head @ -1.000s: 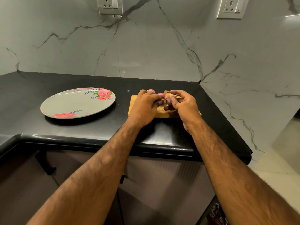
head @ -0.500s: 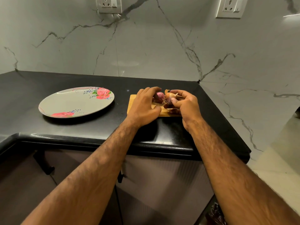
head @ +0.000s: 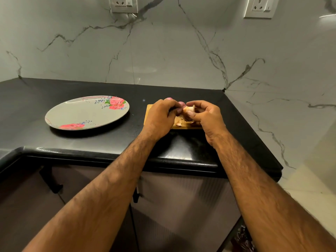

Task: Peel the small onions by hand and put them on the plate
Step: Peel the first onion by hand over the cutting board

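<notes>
at far left on the counter your plate waits bare, near enough to drop onions on. your left hand curls toward the onion, though whether it pinches skin i cannot tell. your right hand grips that onion above the wooden board, likely so the peelings fall onto it.

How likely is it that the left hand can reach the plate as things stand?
Probably yes: the plate lies left of the left hand, only bare counter between, though that hand pinches an onion.
</notes>
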